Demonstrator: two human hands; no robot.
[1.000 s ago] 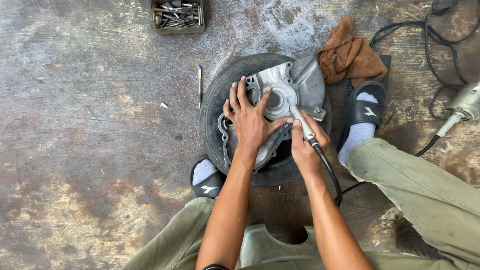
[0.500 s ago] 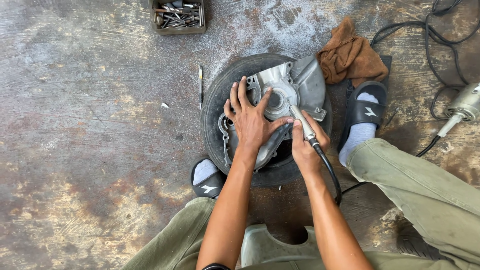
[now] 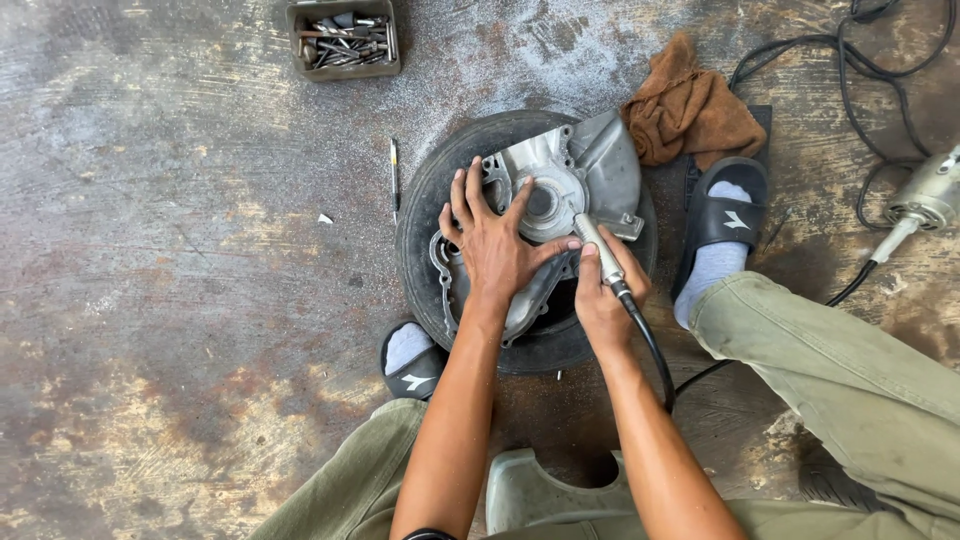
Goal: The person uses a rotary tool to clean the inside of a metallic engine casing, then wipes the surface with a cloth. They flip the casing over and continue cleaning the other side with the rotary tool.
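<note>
Left hand (image 3: pixel 497 245) flat and spread wide on the metal casing (image 3: pixel 560 195), fingers open, gripping nothing, only pressing down on top. Right hand (image 3: pixel 605 295) closed around the slim grinder handpiece (image 3: pixel 598 250), tip held against the casing just beside the left thumb. Casing lying on a black tyre (image 3: pixel 425 225) on the stained concrete floor (image 3: pixel 180 300), near the middle of the view. Black flexible shaft (image 3: pixel 650 345) running from the handpiece back past the right wrist (further course partly hidden by the arm). Brown rag (image 3: pixel 690 110) at the upper right edge of the tyre, touching it. Small tray (image 3: pixel 343 40) of metal bits well apart, at the top. Thin tool (image 3: pixel 394 170) on the floor just left of the tyre. Motor (image 3: pixel 925 200) with black cable (image 3: pixel 850 70) at the far right. Feet in socks and black slippers (image 3: pixel 725 215) on both sides of the tyre.
</note>
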